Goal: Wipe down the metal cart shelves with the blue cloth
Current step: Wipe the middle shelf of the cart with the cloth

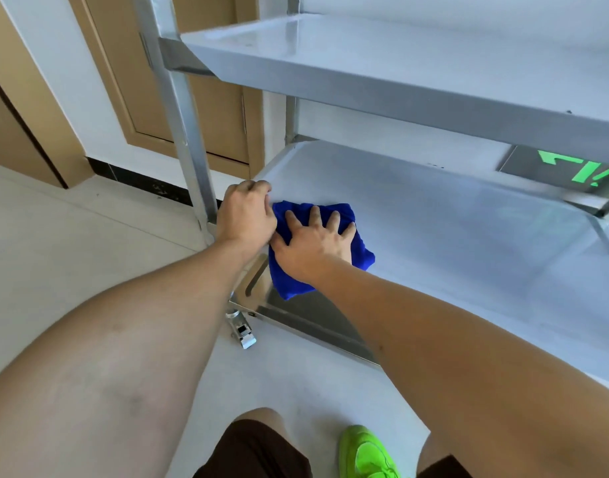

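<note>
The right hand (313, 250), fingers spread, is pressing the blue cloth (322, 257) flat at the lower shelf's (451, 229) front-left corner; the left hand (246, 215) is curling closed over the edge beside it. Next, likely 1 sweep rightward.

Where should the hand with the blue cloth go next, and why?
Probably slide the right hand, pressed flat on the blue cloth, rightward along the bottom metal shelf; the cloth sits at the shelf's near-left corner, with most of the surface lying beyond.

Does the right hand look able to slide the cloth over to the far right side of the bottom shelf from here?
Probably yes. The right hand lies flat on the cloth, and the bottom shelf is bare to its right, with open space under the upper shelf.
</note>
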